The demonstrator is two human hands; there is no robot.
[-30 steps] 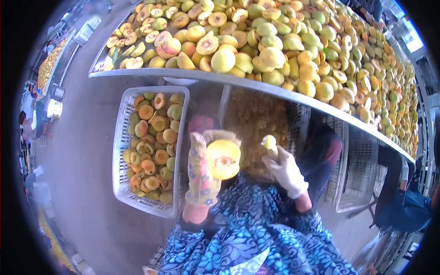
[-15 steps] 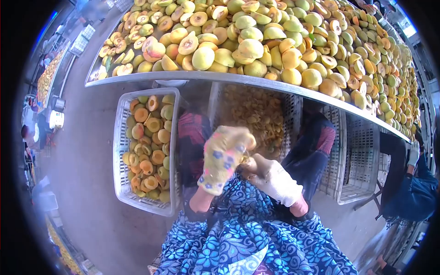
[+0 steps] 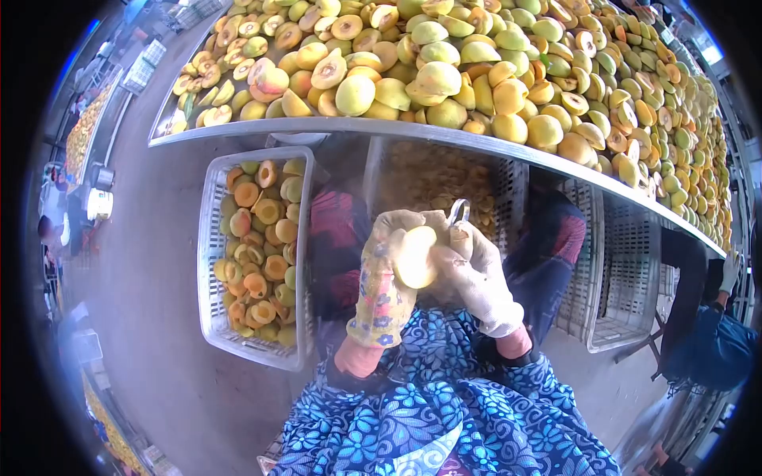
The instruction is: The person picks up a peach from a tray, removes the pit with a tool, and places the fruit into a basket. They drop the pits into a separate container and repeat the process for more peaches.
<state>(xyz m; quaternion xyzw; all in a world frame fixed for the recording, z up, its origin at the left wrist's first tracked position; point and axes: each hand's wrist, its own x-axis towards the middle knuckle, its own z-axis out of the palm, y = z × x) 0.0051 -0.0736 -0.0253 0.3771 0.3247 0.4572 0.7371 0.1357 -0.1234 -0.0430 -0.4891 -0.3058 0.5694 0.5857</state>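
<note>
A pale yellow peach half (image 3: 416,258) rests in my left hand (image 3: 376,289), whose flower-patterned glove is closed around it. My right hand (image 3: 482,289), in a white glove, grips a small pitting tool (image 3: 459,213) with a bent metal loop pointing up. Both hands meet in front of my lap, and the right fingers come up close to the fruit. Below and beyond them stands a crate (image 3: 373,178) with a layer of yellowish scraps in it. To the left, a white crate (image 3: 209,262) holds many pitted peach halves.
A metal-edged table (image 3: 333,125) heaped with cut peaches spans the front. White crates (image 3: 615,278) stand under it at the right. Another person's gloved hand (image 3: 729,274) shows at the far right. More people and a second fruit table (image 3: 83,131) are at far left.
My hands have turned and drawn slightly apart. The peach half now faces up in my left hand, and the tool's metal loop has come into sight above my right hand.
</note>
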